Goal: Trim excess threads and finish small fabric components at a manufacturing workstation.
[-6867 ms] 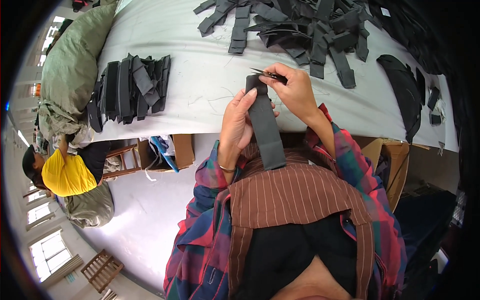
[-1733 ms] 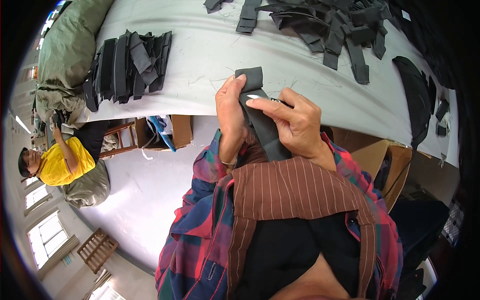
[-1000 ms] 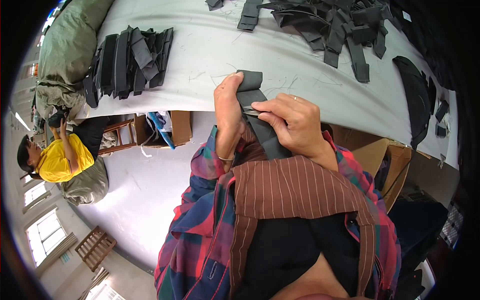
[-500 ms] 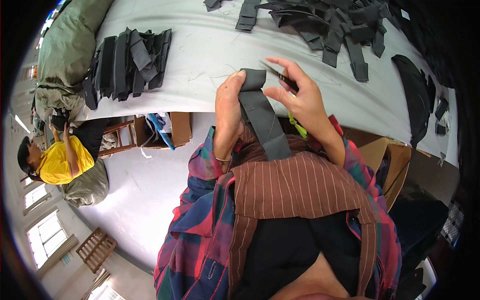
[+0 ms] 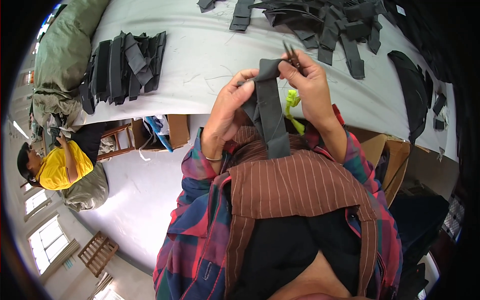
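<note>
A dark grey fabric strip hangs from my hands down to the brown striped apron at my front. My left hand is closed on its left edge near the top, the thumb lying over the cloth. With thumb and finger, my right hand pinches the strip's upper right corner. Small dark thread snips stay tucked in that same hand, their points sticking up past the fingers. Next to the right wrist dangles a bright yellow-green ribbon; where it is fastened cannot be made out.
On the white-covered table lie a row of dark strips at left and a loose heap at far right. A black curved piece lies rightmost. Cardboard boxes stand beneath. A person in yellow works at left.
My right hand has come up to the strip and taken its upper corner, snips now pointing upward. The strip's folded top end has been lifted and turned. My left hand has shifted slightly.
</note>
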Motion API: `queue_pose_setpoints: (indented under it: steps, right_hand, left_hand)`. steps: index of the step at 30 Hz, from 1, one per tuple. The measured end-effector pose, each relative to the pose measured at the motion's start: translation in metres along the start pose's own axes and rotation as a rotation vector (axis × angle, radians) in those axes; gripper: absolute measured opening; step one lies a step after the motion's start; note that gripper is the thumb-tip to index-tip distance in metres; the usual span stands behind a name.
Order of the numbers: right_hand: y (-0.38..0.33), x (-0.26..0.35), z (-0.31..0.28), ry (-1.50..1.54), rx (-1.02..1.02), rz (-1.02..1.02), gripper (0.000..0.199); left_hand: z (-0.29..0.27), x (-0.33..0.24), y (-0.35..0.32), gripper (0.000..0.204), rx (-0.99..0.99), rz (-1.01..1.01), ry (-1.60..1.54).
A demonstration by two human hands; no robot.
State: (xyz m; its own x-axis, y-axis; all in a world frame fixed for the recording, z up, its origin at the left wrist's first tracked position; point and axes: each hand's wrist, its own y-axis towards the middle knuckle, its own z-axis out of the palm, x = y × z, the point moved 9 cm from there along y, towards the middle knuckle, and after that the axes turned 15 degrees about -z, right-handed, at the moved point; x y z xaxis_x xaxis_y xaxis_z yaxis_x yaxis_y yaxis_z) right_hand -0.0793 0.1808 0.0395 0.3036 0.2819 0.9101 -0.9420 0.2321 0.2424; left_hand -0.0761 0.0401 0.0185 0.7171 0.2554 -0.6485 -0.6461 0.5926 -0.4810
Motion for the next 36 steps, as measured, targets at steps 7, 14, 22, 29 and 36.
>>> queue_pose_setpoints:
  steps: [7,14,22,29,36]
  right_hand:
    - [0.000,-0.006,0.000,0.084,0.032,0.046,0.010]
    - [-0.019,0.007,-0.009,-0.223,-0.031,-0.067,0.012]
    - [-0.038,0.026,0.023,-0.474,0.331,-0.157,0.011]
    - [-0.037,0.045,0.028,-0.825,0.470,-0.393,0.010]
    - [-0.031,0.022,0.004,-0.099,0.181,-0.002,0.013]
  left_hand:
    - [0.004,0.001,-0.003,0.048,0.065,-0.076,0.131]
    - [-0.015,0.001,0.003,0.026,-0.028,0.001,0.147]
    - [-0.011,0.002,0.005,0.011,-0.063,0.017,0.139]
    - [-0.017,0.011,0.009,0.007,-0.129,-0.006,0.209]
    - [-0.015,0.016,0.012,0.007,-0.093,0.003,0.127]
